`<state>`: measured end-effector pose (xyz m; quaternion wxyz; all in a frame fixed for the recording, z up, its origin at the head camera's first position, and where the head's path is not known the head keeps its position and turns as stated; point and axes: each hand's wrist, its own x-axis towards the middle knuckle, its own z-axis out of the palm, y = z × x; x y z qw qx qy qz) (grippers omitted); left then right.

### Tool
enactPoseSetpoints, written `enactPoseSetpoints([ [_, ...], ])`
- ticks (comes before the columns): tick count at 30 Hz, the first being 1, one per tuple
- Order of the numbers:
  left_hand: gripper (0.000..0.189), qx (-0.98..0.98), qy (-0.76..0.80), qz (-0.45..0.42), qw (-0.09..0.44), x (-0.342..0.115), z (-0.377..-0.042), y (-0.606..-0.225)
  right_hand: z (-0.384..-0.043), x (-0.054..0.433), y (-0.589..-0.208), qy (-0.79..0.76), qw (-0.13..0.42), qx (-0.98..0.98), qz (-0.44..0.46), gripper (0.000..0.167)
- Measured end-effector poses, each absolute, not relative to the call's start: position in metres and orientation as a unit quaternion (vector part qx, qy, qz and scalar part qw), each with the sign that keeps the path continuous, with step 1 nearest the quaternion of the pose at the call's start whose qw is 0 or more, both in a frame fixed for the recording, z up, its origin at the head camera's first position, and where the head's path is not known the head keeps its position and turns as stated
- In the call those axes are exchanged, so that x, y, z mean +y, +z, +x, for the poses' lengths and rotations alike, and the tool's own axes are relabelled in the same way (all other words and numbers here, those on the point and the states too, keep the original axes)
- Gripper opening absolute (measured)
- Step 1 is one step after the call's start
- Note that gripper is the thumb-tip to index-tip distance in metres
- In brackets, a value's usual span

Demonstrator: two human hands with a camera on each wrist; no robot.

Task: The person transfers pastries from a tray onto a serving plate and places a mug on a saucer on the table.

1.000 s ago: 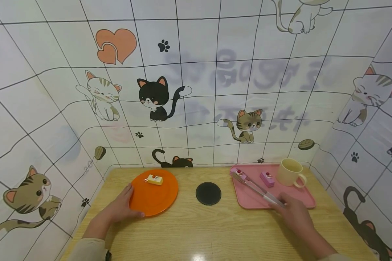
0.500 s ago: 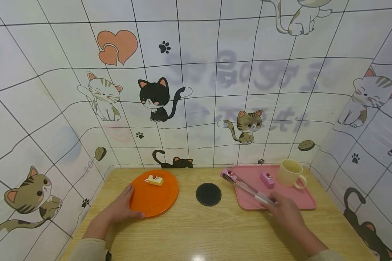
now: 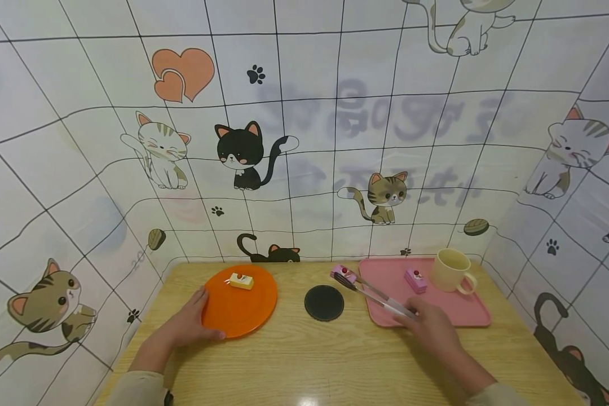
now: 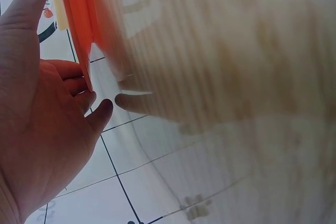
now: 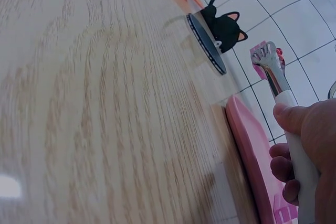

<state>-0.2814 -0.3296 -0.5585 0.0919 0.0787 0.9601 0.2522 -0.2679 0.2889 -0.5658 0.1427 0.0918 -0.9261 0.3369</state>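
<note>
My left hand (image 3: pixel 188 324) holds the edge of an orange plate (image 3: pixel 233 318), fingers at its left rim and thumb at its near rim. A small yellow toy cake slice (image 3: pixel 241 281) lies on that plate. My right hand (image 3: pixel 433 327) grips metal tongs (image 3: pixel 388 305) by their white handle (image 5: pixel 298 156). Between the tongs' tips is a pink-purple toy cake slice (image 3: pixel 341 273) with a red topping, held above the table left of the pink tray (image 3: pixel 467 313). In the right wrist view the tips partly hide this slice (image 5: pixel 256 70).
On the tray, another purple toy cake slice (image 3: pixel 415 280) lies beside a yellow mug (image 3: pixel 449 270). A round black coaster (image 3: pixel 324 303) sits between plate and tray on the wooden table (image 3: pixel 304 355). Cat-printed cloth walls (image 3: pixel 309 214) enclose the table's back and sides.
My right hand has moved left with the tongs, carrying the pink-purple cake slice from above the tray's left edge to near the coaster. My left hand and the plate have stayed put.
</note>
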Motion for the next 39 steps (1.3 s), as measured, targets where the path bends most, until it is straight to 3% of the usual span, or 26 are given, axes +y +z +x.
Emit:
enactPoseSetpoints([
  [32, 0.143, 0.960, 0.253, 0.080, 0.095, -0.331, -0.282, -0.560, -0.273, 0.237, -0.550, 0.293, 0.073, -0.949, 0.093, 0.028],
  [39, 0.142, 0.959, 0.253, 0.082, 0.095, -0.332, -0.283, -0.561, -0.277, 0.225, -0.550, 0.292, 0.091, -0.944, 0.126, 0.028],
])
